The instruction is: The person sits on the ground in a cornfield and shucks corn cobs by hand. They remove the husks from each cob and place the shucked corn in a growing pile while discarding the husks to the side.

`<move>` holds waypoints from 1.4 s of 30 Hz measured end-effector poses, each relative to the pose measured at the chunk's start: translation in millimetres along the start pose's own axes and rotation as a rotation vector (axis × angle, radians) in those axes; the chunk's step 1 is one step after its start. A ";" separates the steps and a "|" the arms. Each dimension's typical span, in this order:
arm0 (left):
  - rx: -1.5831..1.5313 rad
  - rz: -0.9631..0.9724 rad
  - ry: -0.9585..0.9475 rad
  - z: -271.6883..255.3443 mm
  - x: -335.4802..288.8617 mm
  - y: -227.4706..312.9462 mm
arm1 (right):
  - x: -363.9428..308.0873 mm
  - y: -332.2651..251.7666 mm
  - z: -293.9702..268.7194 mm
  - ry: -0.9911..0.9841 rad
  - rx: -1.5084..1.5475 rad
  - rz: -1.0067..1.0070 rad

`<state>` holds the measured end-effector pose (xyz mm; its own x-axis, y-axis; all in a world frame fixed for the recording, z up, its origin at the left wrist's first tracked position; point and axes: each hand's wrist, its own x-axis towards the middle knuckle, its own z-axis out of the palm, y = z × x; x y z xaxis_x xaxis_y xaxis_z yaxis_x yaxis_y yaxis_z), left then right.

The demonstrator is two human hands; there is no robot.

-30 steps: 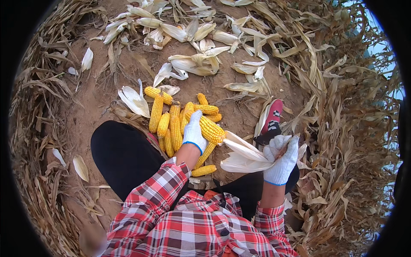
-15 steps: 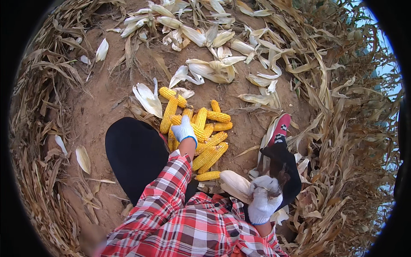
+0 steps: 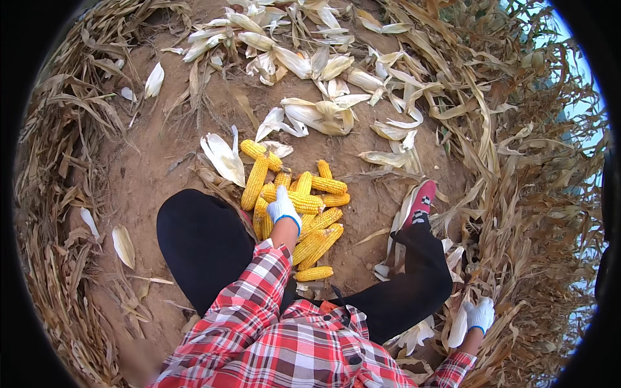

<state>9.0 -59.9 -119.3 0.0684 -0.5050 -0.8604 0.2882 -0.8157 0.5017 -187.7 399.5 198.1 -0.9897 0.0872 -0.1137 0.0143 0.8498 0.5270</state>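
My left hand (image 3: 283, 208), in a white knitted glove with a blue cuff, is closed around a bare yellow ear of corn (image 3: 304, 203). That ear lies across a pile of husked corn (image 3: 317, 242) between my legs. Far to the right, beyond my right leg, my gloved right hand (image 3: 480, 315) is low over the dry leaves with its fingers curled. Against it is a long pale corn husk (image 3: 458, 327), which it appears to grip; whether an ear is inside cannot be seen.
Loose pale husks (image 3: 320, 115) lie scattered on the brown soil (image 3: 155, 174) ahead. Dry corn stalks and leaves bank up on the left (image 3: 58, 194) and right (image 3: 537, 213). My black-trousered legs (image 3: 204, 242) flank the pile, with a red shoe (image 3: 422, 202) at the right.
My right hand has swung from beside my right leg out to the far right, and the husk it held has left that spot. My left hand has shifted slightly and now grips an ear on the pile.
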 end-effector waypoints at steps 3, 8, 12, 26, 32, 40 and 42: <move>-0.272 -0.010 -0.009 11.2 -25.0 17.1 | 13.2 0.9 19.0 0.350 0.555 -0.212; -0.190 -0.045 -0.005 17.2 -65.1 34.8 | 14.1 -102.4 -34.2 0.565 0.647 -0.566; -0.139 0.095 -0.316 31.3 -133.7 60.8 | 0.7 -224.3 -73.5 0.453 0.687 -0.868; -0.055 0.233 -0.649 55.5 -211.7 206.5 | 68.1 -602.5 -19.0 -0.038 0.580 -1.118; 0.274 0.000 -0.693 74.9 -209.5 219.1 | 99.3 -681.4 -19.5 0.051 0.263 -1.055; 0.139 -0.240 -0.773 90.6 -200.0 227.1 | 85.1 -690.3 -26.1 -0.315 0.511 -1.020; 0.369 -0.044 -0.785 87.7 -199.5 217.6 | 91.6 -671.9 -16.3 -0.462 0.782 -0.976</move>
<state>-25.7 -161.4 169.3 -0.6534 -0.4084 -0.6374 -0.0627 -0.8099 0.5833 -290.4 -171.9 -152.7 -0.5045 -0.6890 -0.5203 -0.4369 0.7236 -0.5344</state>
